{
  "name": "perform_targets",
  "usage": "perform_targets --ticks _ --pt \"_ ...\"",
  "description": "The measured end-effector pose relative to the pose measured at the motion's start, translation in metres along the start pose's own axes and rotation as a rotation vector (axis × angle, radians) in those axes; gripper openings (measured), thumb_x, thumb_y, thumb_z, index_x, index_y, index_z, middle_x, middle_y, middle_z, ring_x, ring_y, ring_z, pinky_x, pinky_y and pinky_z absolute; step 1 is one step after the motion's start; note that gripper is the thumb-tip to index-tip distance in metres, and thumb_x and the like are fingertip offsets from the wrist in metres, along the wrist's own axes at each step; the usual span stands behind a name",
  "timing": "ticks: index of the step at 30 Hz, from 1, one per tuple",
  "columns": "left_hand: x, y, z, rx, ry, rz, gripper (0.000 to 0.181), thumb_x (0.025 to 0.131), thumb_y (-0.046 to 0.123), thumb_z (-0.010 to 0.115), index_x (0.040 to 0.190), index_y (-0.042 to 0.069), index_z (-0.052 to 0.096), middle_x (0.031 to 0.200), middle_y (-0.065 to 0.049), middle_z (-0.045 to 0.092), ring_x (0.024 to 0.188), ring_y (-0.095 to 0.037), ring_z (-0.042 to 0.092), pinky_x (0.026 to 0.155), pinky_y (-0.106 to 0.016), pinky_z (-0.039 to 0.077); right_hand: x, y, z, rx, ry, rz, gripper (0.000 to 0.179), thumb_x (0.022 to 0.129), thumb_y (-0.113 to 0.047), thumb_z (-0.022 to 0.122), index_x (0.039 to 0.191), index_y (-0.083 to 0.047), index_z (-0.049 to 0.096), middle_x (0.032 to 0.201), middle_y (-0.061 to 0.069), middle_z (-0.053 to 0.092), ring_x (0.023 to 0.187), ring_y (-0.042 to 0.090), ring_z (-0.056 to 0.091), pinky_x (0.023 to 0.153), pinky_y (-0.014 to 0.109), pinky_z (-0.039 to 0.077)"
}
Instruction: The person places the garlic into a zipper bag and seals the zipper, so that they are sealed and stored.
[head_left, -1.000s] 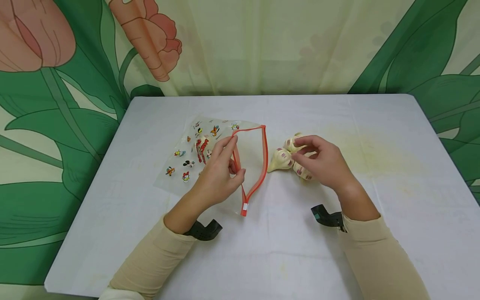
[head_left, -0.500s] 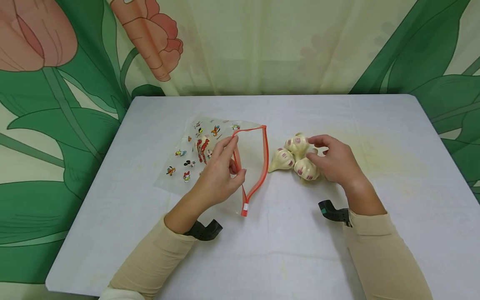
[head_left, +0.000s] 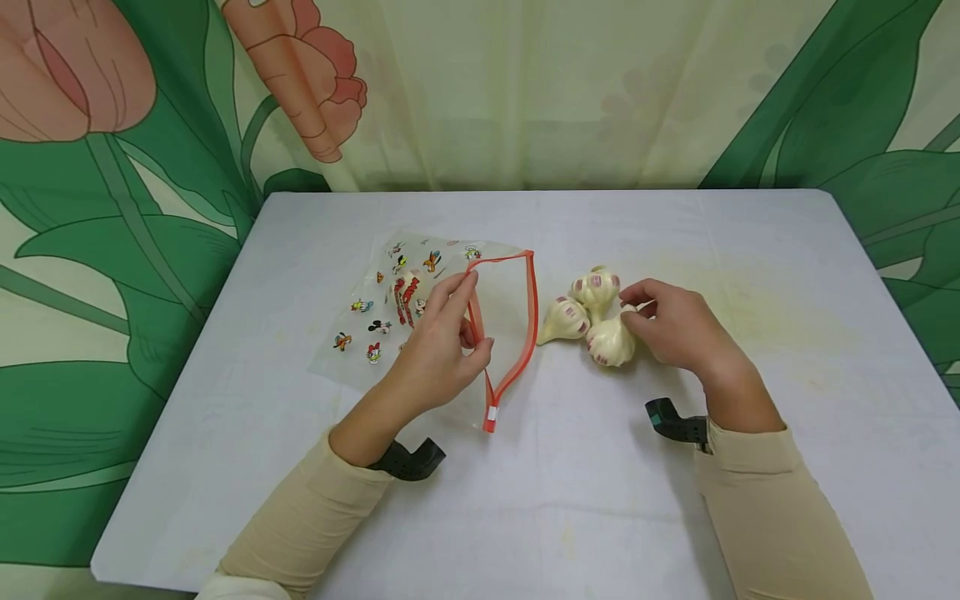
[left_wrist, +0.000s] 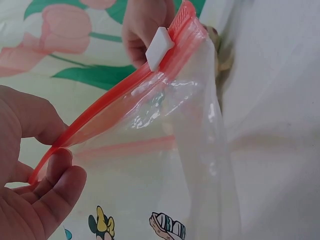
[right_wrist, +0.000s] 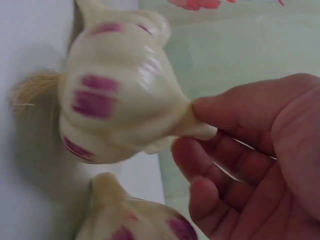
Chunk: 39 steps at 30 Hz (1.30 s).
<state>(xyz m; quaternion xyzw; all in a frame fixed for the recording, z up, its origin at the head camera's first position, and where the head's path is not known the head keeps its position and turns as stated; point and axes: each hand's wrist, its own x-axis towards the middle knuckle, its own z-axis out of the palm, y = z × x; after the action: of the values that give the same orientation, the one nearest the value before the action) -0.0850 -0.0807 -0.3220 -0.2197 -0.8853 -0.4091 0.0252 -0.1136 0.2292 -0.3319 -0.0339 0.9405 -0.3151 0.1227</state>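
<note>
My left hand (head_left: 438,354) pinches the red zip edge of a clear slider bag (head_left: 533,308) printed with cartoon figures, its mouth standing open to the right. A white slider (left_wrist: 159,49) sits near one end of the zip in the left wrist view. To the right of the bag are 3 garlic bulbs, cream with purple patches. My right hand (head_left: 678,325) pinches the stem of the front garlic bulb (right_wrist: 120,90) between thumb and finger; its roots point away from the hand. The left bulb (head_left: 564,318) and the back bulb (head_left: 596,287) lie close beside it.
A pale lump with red strips (head_left: 405,298) shows through the bag's left part. Everything lies on a white-covered table (head_left: 570,500). Behind it hangs a curtain (head_left: 555,100) with large leaves and flowers.
My right hand has drawn back to the right from over the bulbs and taken the front garlic bulb by its stem, and that bulb has turned. The left hand and bag stay put.
</note>
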Motion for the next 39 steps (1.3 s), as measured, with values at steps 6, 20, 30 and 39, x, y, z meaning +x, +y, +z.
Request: perform_targets --ticks 6,20,30,39 --pt "0.0 0.0 0.0 0.008 0.0 -0.001 0.078 0.086 -0.003 0.071 0.152 -0.007 0.031 0.152 -0.018 0.032 0.077 -0.012 0.057 0.067 -0.025 0.052 -0.011 -0.003 -0.011 0.054 -0.029 0.002 0.035 0.097 -0.025 0.058 0.125 -0.004 0.062 0.11 0.016 0.067 0.077 0.024 0.066 0.066 0.035 0.052" --pt "0.0 0.002 -0.001 0.012 -0.006 -0.013 0.079 0.085 -0.001 0.073 0.152 -0.007 0.031 0.153 -0.019 0.032 0.077 -0.013 0.058 0.066 -0.025 0.052 -0.029 -0.015 -0.016 0.189 -0.025 -0.086 0.022 0.096 -0.021 0.066 0.11 -0.004 0.067 0.089 0.008 0.072 0.075 0.023 0.065 0.061 0.029 0.049" --pt "-0.001 0.001 -0.001 -0.002 0.005 -0.004 0.078 0.086 -0.002 0.071 0.152 -0.008 0.031 0.152 -0.018 0.032 0.077 -0.012 0.057 0.066 -0.025 0.051 -0.035 -0.032 0.002 0.29 0.041 -0.162 0.017 0.092 -0.015 0.072 0.105 -0.005 0.069 0.086 0.004 0.075 0.08 0.007 0.069 0.068 0.025 0.049" --pt "-0.001 0.002 -0.001 0.011 0.01 0.002 0.078 0.085 -0.003 0.071 0.152 -0.008 0.031 0.152 -0.019 0.032 0.077 -0.012 0.056 0.066 -0.025 0.051 -0.035 -0.044 0.02 0.373 0.05 -0.205 0.017 0.088 -0.01 0.076 0.101 -0.002 0.067 0.088 0.009 0.073 0.078 0.009 0.069 0.065 0.023 0.048"
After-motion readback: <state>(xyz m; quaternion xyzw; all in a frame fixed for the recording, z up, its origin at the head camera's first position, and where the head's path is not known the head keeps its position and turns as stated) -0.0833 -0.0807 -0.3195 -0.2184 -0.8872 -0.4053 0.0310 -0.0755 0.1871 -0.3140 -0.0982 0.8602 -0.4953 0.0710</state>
